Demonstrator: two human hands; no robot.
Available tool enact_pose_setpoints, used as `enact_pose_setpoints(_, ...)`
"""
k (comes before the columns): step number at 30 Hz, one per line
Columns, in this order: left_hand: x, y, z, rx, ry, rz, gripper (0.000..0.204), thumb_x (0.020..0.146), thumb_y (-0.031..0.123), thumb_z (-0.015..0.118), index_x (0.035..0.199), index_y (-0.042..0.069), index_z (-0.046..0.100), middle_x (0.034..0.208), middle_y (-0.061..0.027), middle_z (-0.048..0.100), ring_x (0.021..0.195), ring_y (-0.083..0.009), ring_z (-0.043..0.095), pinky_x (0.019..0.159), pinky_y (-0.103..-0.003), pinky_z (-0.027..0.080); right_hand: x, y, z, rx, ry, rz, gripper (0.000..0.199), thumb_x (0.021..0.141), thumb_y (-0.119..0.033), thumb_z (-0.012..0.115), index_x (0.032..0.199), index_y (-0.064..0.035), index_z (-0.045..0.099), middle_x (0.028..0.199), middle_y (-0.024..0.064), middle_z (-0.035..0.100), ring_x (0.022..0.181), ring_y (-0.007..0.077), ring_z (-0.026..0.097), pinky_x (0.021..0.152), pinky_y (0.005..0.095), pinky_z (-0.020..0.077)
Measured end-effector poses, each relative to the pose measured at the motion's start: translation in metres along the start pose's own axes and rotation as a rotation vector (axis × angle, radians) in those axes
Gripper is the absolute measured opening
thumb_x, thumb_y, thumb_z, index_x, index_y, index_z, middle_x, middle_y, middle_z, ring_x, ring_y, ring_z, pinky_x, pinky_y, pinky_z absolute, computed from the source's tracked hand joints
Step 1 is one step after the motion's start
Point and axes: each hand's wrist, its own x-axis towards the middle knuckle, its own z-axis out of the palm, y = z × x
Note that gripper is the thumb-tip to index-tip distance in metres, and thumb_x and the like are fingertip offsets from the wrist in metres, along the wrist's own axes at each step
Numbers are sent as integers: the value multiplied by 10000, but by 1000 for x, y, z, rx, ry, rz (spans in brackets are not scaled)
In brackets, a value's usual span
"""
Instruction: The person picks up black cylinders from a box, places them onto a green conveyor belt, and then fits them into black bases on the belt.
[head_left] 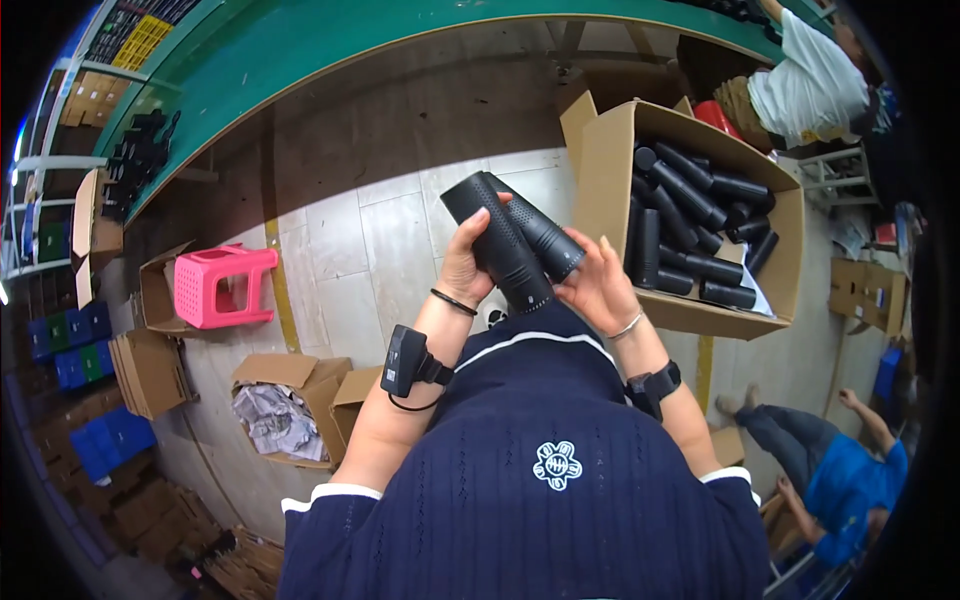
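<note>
Two black cylinders with perforated upper walls are held close together in front of my body. My left hand (467, 264) is wrapped around the nearer black cylinder (506, 252), which slants down toward my shirt. Its thumb lies on the perforated part, and a fingertip shows between the two. Partly behind it is the second black cylinder (545, 238). At that one's lower end is my right hand (604, 290), with thumb and index finger on either side of the end and the other fingers stretched out. Small pale marks show near both lower ends.
To the right stands a large open carton (608, 190) filled with several similar black cylinders (690, 195). A pink stool (222, 287) and a carton of crumpled paper (275, 420) are at left. A green bench (330, 45) runs along the far side. Two other people are at the right.
</note>
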Motion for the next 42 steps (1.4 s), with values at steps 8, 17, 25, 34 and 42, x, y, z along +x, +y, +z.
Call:
enact_pose_setpoints(8, 86, 68, 14, 42, -85, -46, 583, 763, 383, 683, 1192, 29, 507, 1095, -158, 563, 998, -279, 582, 902, -445, 487, 86, -34, 10, -22, -103, -112, 440, 933, -257, 489, 1329, -113, 362, 1171, 98, 501, 912, 233, 576, 762, 301, 484)
enact_pose_setpoints(17, 196, 130, 9, -54, -268, 11, 777, 696, 454, 734, 1250, 4, 427, 1099, -194, 556, 931, -346, 627, 736, -518, 569, 166, -93, 54, -558, -100, -522, 624, 797, -23, 674, 1352, -71, 391, 1251, 58, 397, 1055, 158, 502, 880, 291, 464)
enact_pose_setpoints(25, 275, 169, 23, 29, -450, -125, 767, 653, 418, 762, 1213, 1, 445, 1024, -174, 587, 918, -312, 626, 781, -485, 552, 206, -127, 71, -547, -32, -483, 673, 778, 24, 662, 1352, -55, 319, 1284, 93, 373, 1078, 166, 495, 898, 303, 450)
enact_pose_setpoints(34, 390, 268, 11, -69, -455, -386, 620, 730, 409, 706, 1156, 24, 473, 1013, -144, 576, 1040, -371, 565, 888, -590, 452, 324, -178, 126, -143, 76, -272, 502, 890, -142, 548, 1326, -133, 299, 1147, 125, 514, 958, 252, 595, 800, 344, 505)
enact_pose_setpoints(42, 513, 415, -25, 238, 141, -438, 442, 798, 260, 671, 1106, 20, 466, 988, -152, 577, 945, -307, 569, 873, -505, 457, 494, -212, 173, 0, 155, -187, 575, 864, -157, 592, 1359, -142, 300, 1081, 103, 573, 871, 225, 626, 736, 328, 505)
